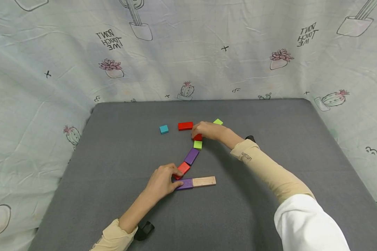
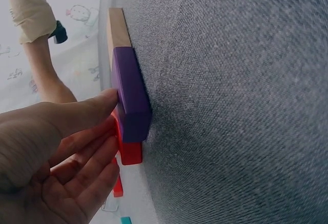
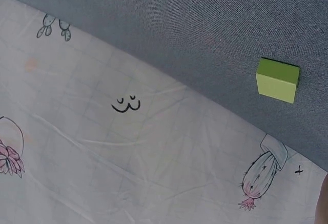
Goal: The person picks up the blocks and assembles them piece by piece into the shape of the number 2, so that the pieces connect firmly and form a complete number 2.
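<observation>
A row of flat colored blocks runs across the grey table. My left hand [image 1: 163, 179] rests at its near end, thumb on the purple block [image 1: 185, 184] and fingertips at the red block [image 1: 183, 169]. In the left wrist view the thumb touches the edge of that purple block [image 2: 133, 93], with relaxed fingers beside the red one [image 2: 131, 153]. My right hand [image 1: 208, 130] reaches down at the far end, its curled fingers pinching another red block [image 1: 197, 137], partly covered. Just below that is a lime green block [image 1: 198, 145], followed by a second purple block [image 1: 191, 156].
A plain wooden block [image 1: 204, 181] continues from the near purple block. Farther back lie a blue block [image 1: 164, 129] and a red block [image 1: 185, 126]. Another lime block [image 1: 218, 121], also in the right wrist view [image 3: 278, 80], sits behind my right hand. A patterned cloth [image 1: 188, 52] surrounds the table.
</observation>
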Available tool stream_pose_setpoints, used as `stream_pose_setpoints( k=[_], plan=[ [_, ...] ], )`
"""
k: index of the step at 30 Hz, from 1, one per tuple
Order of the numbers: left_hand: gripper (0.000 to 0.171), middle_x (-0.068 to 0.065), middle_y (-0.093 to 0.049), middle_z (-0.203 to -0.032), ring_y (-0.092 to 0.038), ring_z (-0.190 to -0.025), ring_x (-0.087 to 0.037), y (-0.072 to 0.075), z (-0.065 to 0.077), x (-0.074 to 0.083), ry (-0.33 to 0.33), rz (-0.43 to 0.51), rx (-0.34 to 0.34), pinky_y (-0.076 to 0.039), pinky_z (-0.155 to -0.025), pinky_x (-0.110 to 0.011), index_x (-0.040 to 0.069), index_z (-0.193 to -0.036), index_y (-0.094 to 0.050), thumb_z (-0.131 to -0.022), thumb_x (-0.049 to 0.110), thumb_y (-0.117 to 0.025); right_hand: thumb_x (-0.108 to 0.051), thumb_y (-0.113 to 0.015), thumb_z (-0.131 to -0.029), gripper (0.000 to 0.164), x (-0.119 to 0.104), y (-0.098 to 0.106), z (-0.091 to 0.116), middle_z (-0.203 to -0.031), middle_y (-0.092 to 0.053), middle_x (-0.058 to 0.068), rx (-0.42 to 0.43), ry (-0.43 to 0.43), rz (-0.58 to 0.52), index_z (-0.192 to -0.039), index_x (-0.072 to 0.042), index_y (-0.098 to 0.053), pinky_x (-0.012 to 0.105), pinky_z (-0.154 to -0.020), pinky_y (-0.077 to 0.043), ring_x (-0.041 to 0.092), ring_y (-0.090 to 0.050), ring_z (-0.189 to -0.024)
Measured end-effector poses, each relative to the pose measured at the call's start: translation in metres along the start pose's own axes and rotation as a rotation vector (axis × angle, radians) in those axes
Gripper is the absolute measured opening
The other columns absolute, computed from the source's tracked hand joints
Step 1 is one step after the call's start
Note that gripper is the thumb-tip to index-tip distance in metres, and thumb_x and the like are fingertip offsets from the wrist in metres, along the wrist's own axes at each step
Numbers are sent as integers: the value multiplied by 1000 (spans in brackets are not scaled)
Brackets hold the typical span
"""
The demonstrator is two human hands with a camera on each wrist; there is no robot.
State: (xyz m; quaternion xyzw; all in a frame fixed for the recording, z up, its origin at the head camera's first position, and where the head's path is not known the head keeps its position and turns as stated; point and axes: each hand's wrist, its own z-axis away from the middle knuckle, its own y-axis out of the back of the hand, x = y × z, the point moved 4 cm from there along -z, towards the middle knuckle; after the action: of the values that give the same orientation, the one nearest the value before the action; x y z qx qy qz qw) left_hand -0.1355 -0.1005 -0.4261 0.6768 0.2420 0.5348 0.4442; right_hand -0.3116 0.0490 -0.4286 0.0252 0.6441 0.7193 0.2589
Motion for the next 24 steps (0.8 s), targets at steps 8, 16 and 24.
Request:
stream_pose_setpoints(
  k=[8,16,24],
  plan=[
    [25,0,-65,-84,-64,-76,-16,1,0,0,1,6,1,-51,-64,-33,6,-88,-77,-67,12,-88,21,-60,-81,52,9,9,12,-131,-57,16,69,-95,-43,-126,-4,-62,40,-97,-44,31,-51,-123],
    [25,2,-65,-83,-63,-75,-15,0,2,-1,12,9,-2,-52,-65,-32,7,-88,-77,-67,13,-88,1,-70,-85,44,50,12,48,-132,-49,26,96,-359,-130,-127,2,-59,50,-102,-36,41,-43,-124],
    [25,3,-65,-84,-61,-74,-13,0,1,-1,20,-2,-18,-51,-65,-30,10,-89,-78,-68,16,-88,12,-62,-85,34,63,6,55,-120,-57,27,223,-325,-161,-119,8,-62,49,-97,-41,42,-52,-115]
  ],
)
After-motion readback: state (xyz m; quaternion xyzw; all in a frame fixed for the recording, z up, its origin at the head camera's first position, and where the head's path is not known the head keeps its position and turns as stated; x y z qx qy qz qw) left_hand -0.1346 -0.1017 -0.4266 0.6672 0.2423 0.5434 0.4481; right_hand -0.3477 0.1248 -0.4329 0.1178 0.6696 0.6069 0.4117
